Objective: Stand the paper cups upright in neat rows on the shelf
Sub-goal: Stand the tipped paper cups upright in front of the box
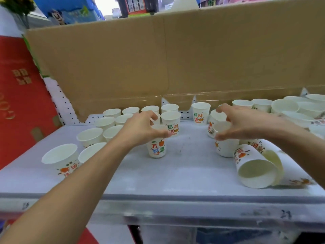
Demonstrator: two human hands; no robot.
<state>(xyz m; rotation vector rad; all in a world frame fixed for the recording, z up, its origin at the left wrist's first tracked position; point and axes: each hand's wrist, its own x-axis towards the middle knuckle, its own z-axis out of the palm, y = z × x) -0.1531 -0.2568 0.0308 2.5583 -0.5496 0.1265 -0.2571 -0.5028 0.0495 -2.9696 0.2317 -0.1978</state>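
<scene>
Left hand (140,128) has its fingers curled round the rim of an upright cup (157,147) mid-shelf (175,175), arm stretched forward. Right hand (246,124) is spread wide over another upright cup (226,148), thumb at its rim; can't tell if it's gripping.

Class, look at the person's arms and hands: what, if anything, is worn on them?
Nothing worn shows. The left hand and right hand have no gloves or rings, the wrists no watch or bracelet, and the left forearm and right forearm are bare to the frame's edge, no sleeve in view.
</scene>
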